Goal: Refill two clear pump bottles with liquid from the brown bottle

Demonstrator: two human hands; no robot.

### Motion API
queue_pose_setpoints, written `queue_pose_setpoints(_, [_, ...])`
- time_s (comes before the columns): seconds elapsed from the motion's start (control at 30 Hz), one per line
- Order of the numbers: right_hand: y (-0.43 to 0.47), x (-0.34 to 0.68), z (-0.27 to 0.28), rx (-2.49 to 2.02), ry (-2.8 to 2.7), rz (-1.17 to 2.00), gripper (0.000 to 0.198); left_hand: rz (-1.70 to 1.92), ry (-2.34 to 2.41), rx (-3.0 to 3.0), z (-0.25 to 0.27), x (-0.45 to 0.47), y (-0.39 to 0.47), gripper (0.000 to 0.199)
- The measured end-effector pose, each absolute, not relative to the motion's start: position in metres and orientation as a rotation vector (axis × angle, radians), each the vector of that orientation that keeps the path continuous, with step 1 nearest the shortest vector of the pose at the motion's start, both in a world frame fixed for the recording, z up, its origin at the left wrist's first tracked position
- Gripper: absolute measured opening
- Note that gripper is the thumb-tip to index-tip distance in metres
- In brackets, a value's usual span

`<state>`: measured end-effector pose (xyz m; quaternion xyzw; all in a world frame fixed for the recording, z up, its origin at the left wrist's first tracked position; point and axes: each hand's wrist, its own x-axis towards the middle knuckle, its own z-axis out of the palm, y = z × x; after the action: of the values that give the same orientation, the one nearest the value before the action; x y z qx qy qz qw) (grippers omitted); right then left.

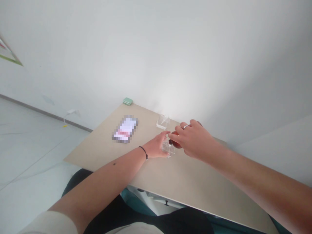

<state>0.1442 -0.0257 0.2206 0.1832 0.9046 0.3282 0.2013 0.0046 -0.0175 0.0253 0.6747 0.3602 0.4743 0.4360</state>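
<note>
My left hand (157,145) rests on the table with its thumb and fingers around a small clear plastic box (168,148). Over the right side of that box, my right hand (188,136) is bent down with its fingers closed on a small dark reddish-brown object (177,144). Fingers cover much of this object, so its kind does not show. A second clear plastic piece (162,122), like a box or lid, stands just behind the hands near the wall.
A phone (125,129) with a lit, blurred screen lies on the beige table (97,146), left of the hands. At the far corner sits a small green case (127,101). The white wall (151,55) runs along the table's back edge. A white cable (70,112) hangs low at left.
</note>
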Motion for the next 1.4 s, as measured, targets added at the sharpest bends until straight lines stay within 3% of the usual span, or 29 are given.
queue_pose_setpoints(0.57, [-0.021,0.158,0.215,0.559,2.588,0.896,0.029,1.126,0.982,1.676,0.024,0.005,-0.017,0.109])
queue_pose_setpoints(1.0, [-0.014,0.196,0.192,0.854,2.75,0.73,0.052,1.09,1.037,1.701,0.029,0.004,-0.02,0.107])
queue_pose_setpoints(1.13, [-0.001,0.23,0.176,1.258,3.003,0.336,0.063,1.055,1.058,1.697,0.031,0.004,-0.021,0.105])
queue_pose_setpoints(1.3, [0.02,0.26,0.139,1.89,3.278,-0.859,0.076,0.982,1.101,1.7,0.032,0.003,-0.021,0.109])
queue_pose_setpoints(1.4, [0.039,0.255,0.119,1.935,3.342,-1.448,0.079,0.963,1.108,1.681,0.029,0.002,-0.02,0.11])
